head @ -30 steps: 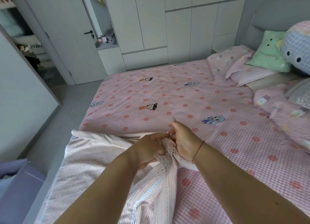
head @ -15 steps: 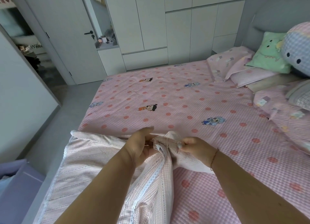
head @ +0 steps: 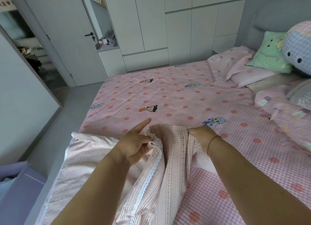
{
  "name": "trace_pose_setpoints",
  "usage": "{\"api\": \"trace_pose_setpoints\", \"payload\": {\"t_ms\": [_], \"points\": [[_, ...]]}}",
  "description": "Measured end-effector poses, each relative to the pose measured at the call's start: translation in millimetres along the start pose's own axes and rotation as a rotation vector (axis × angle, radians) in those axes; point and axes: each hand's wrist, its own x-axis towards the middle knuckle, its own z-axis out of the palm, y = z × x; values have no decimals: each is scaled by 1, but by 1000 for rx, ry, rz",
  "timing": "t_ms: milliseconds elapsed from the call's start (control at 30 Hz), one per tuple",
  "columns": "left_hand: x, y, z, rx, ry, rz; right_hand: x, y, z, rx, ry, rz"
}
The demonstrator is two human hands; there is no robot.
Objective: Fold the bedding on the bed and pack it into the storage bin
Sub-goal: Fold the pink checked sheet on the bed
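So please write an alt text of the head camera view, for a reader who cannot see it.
Two bare hands work on a pale pink blanket bunched at the near edge of a bed: the left hand pinches its white-trimmed edge, the right hand grips a fold. Beyond lie a pink dotted sheet and pillows; a purple bin stands at lower left.

Bare forearms, no sleeves
Thin red-orange string bracelet [head: 212,142] at wrist of right hand [head: 202,135]; left hand [head: 134,143] unadorned.
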Motion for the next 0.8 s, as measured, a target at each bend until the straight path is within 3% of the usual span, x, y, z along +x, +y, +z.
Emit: {"api": "trace_pose_setpoints", "payload": {"t_ms": [100,400,633,800], "points": [[-5,5,8,28,-56,-12,-6,-13,9,-71,-31,-55],[-10,-2,32,110,-66,26,-34,-15,36,227,-100,-406],[-5,-16,36,59,-22,7,-34,-11,36,209,-266,-317],[-7,-24,36,83,-60,-19,-49,7,30,39,-394,-482]]}}
